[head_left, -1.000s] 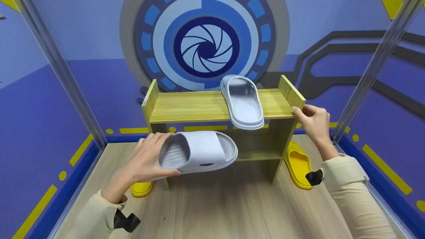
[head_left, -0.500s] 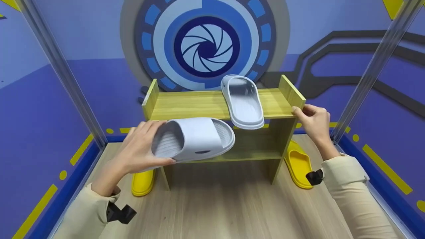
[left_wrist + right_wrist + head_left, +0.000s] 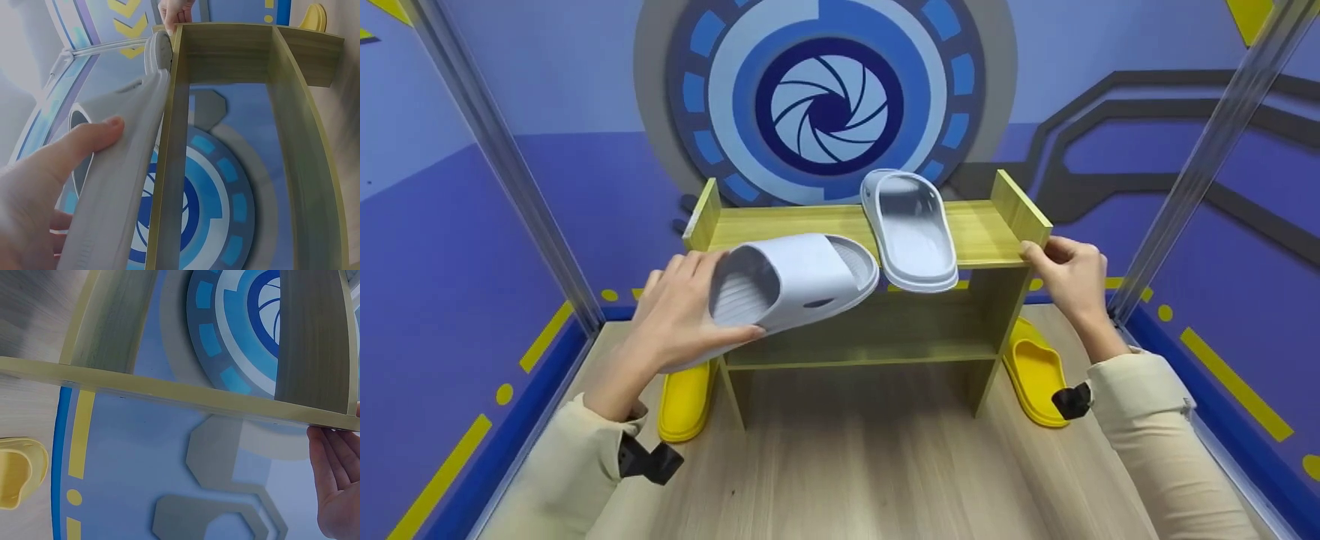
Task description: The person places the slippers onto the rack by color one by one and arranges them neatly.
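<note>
My left hand [image 3: 671,319] grips a pale grey slide slipper [image 3: 810,274] by its heel end, thumb along the near side. The slipper's toe points right and slightly up, in front of the top shelf's edge. Its mate, another pale grey slipper [image 3: 919,236], lies on the top shelf with its heel over the front edge. Both belong with a small yellowish wooden shoe rack [image 3: 1005,315]. At the rack's right side panel, my right hand [image 3: 1072,274] pinches the edge, thumb in front; the right wrist view shows its fingers [image 3: 326,453] against the panel's outer face.
On the floor [image 3: 862,472], a yellow slipper [image 3: 1035,379] lies right of the rack and another yellow slipper [image 3: 684,405] left of it, partly behind my left hand. Blue patterned walls [image 3: 585,195] and metal corner posts [image 3: 1207,150] enclose the space.
My left hand has raised the grey slipper from below the top shelf to about its front edge, tilting the toe upward. The right hand and the slipper on the shelf have stayed put.
</note>
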### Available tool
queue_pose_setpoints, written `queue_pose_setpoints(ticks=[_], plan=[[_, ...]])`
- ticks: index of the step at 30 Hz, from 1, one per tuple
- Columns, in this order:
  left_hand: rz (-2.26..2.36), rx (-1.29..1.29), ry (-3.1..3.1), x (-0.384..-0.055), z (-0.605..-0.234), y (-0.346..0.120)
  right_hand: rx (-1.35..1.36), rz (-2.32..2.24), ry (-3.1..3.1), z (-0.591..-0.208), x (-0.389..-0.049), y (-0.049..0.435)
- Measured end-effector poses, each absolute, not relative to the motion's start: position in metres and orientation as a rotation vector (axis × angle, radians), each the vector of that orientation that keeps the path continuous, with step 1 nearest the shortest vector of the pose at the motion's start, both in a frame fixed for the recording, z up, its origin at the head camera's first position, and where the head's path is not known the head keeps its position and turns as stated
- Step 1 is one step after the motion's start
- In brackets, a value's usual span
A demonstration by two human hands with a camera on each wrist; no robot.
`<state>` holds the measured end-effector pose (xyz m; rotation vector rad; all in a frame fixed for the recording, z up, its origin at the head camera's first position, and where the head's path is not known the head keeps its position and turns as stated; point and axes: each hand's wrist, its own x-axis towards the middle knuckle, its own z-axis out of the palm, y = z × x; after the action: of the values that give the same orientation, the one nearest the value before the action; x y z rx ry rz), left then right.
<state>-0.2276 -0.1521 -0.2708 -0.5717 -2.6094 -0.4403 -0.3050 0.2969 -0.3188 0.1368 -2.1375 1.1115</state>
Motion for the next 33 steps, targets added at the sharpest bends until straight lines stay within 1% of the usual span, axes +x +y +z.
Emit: queue_pose_setpoints(ticks=[14, 33], plan=[[-0.436, -0.294, -2.747, -0.245, -0.261, -0.129, 0.124, 1.085, -2.132, -0.318, -0.304, 0.297], [-0.402, -0.089, -2.842, -0.278, -0.246, -0.103, 0.129, 1.102, -2.141, -0.319, -0.306, 0.297]])
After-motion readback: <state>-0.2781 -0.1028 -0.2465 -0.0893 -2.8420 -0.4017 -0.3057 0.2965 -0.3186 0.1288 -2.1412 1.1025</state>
